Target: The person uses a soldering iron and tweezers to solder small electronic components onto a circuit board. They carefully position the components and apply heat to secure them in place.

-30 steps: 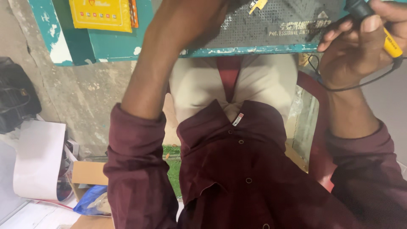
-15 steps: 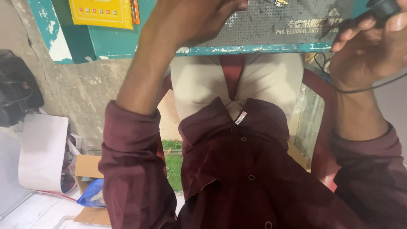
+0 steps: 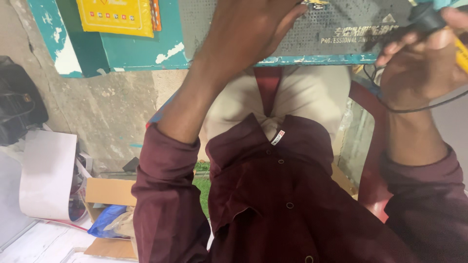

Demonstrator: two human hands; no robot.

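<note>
The soldering iron [image 3: 451, 36], yellow-handled with a black cord, sits at the grey mat's [image 3: 341, 29] right edge, right hand [image 3: 424, 63] fingers clamped around it. The left hand [image 3: 248, 29] has slid further onto the mat; its grip is hidden.

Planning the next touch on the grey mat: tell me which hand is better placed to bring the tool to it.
Right, likely. The right hand already grips the corded tool at the grey mat's right end. The left hand lies on the mat by a small part, with no tool.
</note>
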